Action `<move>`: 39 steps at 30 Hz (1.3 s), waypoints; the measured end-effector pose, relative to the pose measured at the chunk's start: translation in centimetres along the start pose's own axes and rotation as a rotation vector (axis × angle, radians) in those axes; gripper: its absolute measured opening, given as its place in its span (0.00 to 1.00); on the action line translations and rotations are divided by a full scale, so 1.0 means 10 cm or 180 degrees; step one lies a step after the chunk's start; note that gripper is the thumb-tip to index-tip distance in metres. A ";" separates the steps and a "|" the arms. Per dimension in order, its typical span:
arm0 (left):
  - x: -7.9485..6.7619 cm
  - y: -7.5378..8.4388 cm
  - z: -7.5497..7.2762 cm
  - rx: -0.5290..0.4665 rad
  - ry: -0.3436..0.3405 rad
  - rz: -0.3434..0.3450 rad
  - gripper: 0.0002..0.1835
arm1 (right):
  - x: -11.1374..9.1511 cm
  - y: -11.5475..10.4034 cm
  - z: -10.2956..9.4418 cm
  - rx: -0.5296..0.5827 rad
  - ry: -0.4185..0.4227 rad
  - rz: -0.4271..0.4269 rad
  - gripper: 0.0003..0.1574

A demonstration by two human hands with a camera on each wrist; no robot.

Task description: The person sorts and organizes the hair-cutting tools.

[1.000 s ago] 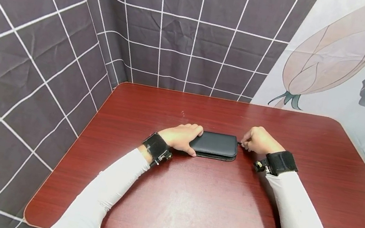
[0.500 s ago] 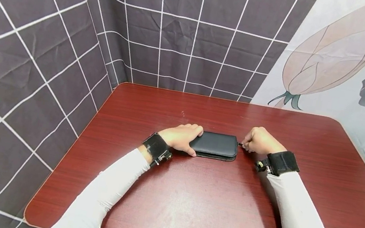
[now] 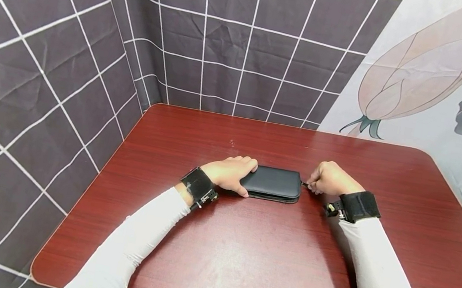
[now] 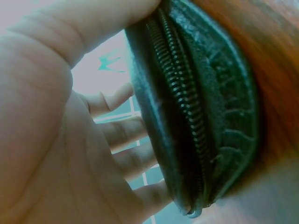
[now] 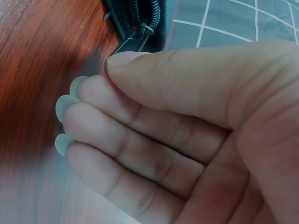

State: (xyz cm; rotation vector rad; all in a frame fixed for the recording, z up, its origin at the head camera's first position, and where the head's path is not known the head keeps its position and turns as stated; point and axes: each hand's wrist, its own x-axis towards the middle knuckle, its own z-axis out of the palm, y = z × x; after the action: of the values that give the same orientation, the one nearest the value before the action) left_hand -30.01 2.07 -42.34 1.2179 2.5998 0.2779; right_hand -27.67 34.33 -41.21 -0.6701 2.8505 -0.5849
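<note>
Right grip [image 3: 331, 179] rightward (table [image 3: 232, 250] beneath)

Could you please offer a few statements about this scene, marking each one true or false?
1. The left hand holds the black case. True.
2. The right hand pinches the zipper pull. True.
3. The case stands upright on its edge. False: it lies flat on the table.
4. The table is pale green. False: it is reddish brown.
5. Both sleeves are white. True.
</note>
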 end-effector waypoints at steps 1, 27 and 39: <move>0.00 0.00 0.00 0.0007 0.0002 0.0007 0.36 | 0.00 0.00 0.00 -0.0003 -0.0010 -0.0007 0.16; 0.03 -0.03 0.04 -0.0002 0.0016 -0.0004 0.36 | 0.09 0.01 0.13 -0.0071 0.0161 -0.0177 0.11; 0.00 0.01 0.00 0.0034 -0.0034 -0.0041 0.36 | 0.08 -0.01 0.10 0.0011 0.0047 -0.0089 0.10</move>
State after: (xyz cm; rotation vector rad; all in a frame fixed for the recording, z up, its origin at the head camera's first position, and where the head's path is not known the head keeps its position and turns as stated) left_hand -29.99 2.13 -42.31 1.2023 2.6024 0.2545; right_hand -28.11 33.56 -42.16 -0.7089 2.8575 -0.6014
